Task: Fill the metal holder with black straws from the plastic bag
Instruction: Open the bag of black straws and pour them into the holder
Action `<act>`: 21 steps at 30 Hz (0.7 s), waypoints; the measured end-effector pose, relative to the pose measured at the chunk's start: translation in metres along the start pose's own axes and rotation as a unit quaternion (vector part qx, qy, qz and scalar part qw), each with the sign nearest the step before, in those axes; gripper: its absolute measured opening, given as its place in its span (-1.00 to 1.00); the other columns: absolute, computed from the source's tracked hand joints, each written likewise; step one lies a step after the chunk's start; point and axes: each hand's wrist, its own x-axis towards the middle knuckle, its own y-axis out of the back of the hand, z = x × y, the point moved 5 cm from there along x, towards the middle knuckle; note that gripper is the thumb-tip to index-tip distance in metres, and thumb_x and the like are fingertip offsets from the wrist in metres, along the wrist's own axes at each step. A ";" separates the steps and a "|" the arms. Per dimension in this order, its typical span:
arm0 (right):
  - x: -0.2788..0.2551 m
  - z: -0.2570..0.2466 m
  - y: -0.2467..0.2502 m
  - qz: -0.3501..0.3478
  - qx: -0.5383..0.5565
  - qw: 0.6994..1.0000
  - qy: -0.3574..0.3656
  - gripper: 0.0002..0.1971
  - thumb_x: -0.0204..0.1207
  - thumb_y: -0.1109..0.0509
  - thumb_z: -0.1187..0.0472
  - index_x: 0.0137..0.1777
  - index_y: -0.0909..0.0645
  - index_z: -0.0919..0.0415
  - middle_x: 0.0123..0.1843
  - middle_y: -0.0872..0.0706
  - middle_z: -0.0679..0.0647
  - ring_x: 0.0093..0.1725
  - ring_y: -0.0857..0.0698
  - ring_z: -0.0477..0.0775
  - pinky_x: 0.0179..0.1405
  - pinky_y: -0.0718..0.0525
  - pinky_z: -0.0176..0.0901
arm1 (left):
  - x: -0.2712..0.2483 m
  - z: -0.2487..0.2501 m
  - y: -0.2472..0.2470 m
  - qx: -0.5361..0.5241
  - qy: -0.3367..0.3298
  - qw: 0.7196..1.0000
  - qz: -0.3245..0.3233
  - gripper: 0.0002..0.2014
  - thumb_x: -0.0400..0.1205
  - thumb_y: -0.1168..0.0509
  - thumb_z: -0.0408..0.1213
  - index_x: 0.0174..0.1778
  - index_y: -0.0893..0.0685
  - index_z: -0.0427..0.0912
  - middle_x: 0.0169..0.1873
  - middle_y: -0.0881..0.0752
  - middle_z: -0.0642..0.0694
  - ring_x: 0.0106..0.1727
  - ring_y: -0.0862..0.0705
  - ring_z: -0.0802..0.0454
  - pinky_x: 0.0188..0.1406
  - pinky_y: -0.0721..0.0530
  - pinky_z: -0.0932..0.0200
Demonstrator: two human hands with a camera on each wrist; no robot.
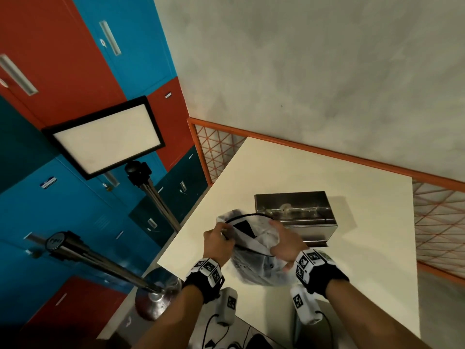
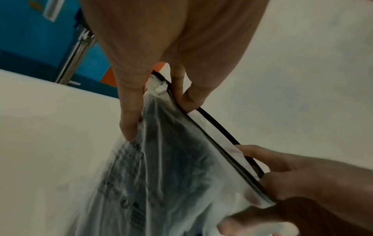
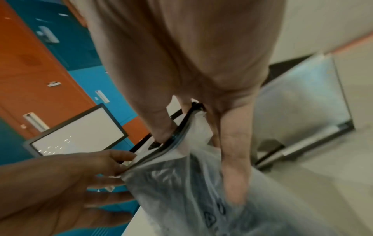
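Observation:
A frosted plastic zip bag (image 1: 254,258) with a black zip rim sits lifted over the cream table (image 1: 364,260), just in front of the metal holder (image 1: 294,212). The black straws (image 2: 171,151) show as a dark mass through the plastic. My left hand (image 1: 221,235) pinches the left end of the bag's mouth, thumb outside and fingers on the rim. My right hand (image 1: 279,238) grips the right end, and the mouth gapes between them. The holder (image 3: 302,103) is a rectangular steel box close behind my right hand (image 3: 198,166). Its inside is hidden from me.
A light panel on a stand (image 1: 105,137) and a metal post with a round base (image 1: 100,263) stand left of the table. Coloured lockers (image 1: 63,59) fill the left. An orange mesh fence (image 1: 440,222) borders the table's far and right sides. Cables (image 1: 226,333) lie at its near edge.

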 end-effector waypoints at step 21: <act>0.007 0.001 -0.022 0.084 0.104 0.987 0.086 -0.47 0.48 -0.42 0.12 0.47 -0.48 -0.05 0.38 -0.57 0.03 0.32 -0.62 0.12 0.32 -0.58 0.01 | -0.032 0.027 -0.007 -0.231 0.094 0.960 -0.131 -0.56 0.42 -0.29 -0.03 0.23 -0.69 0.02 0.09 -0.82 -0.12 0.16 -0.76 -0.23 0.00 -0.75 -0.17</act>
